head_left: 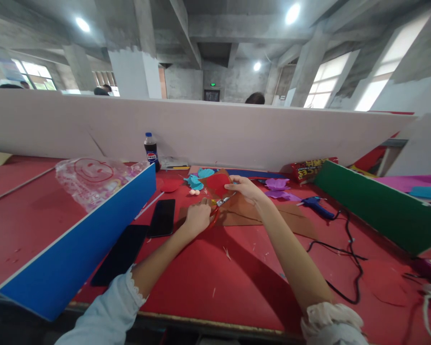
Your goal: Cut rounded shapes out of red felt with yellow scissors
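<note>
My left hand (198, 216) is closed round the red handles of a pair of scissors (221, 201), whose metal blades point up and to the right. With fingers pinched, my right hand (247, 188) grips a red sheet piece (215, 182) just above the blades. Whether the blades touch that piece I cannot tell. Brown sheets (237, 213) lie flat under both hands. Turquoise petal shapes (194, 182) and two small pale balls (194, 192) are beyond my left hand. Purple petal shapes (277, 188) lie right of my right hand.
A blue board (89, 239) and a green board (377, 206) stand upright on either side. Two black phone-like slabs lie by the blue one. A cola bottle (151, 151) stands at the back. A blue glue gun (319, 207) trails its black cord on the right.
</note>
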### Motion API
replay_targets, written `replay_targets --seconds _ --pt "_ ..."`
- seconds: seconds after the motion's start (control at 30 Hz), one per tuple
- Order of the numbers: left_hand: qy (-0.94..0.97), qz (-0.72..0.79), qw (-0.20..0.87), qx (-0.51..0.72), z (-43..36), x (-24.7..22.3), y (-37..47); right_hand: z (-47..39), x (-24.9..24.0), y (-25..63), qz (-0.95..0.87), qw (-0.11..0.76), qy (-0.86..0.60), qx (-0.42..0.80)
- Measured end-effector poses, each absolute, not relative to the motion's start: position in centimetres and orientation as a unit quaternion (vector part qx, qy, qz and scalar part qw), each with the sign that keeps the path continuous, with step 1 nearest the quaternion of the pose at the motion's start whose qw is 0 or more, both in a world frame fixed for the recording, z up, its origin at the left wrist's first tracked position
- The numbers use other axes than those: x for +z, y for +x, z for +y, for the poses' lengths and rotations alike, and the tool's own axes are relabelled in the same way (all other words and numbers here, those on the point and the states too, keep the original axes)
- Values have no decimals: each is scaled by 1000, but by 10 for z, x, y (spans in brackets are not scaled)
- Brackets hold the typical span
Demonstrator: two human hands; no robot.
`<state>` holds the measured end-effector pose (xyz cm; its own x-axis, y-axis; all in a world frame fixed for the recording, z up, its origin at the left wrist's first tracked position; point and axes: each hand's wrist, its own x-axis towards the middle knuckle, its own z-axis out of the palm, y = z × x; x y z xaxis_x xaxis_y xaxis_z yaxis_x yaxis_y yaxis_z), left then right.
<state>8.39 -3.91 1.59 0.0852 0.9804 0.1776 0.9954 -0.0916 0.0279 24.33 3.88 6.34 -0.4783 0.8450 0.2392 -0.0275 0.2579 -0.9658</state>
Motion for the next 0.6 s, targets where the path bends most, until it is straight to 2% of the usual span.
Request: replay_targets --seconds 0.23,0.6 --pt "-736 -673 25 -72 -41 19 85 39 62 244 -664 387 -292 569" --pt "-738 -671 35 -66 -41 20 84 43 59 244 -673 405 -298 542"
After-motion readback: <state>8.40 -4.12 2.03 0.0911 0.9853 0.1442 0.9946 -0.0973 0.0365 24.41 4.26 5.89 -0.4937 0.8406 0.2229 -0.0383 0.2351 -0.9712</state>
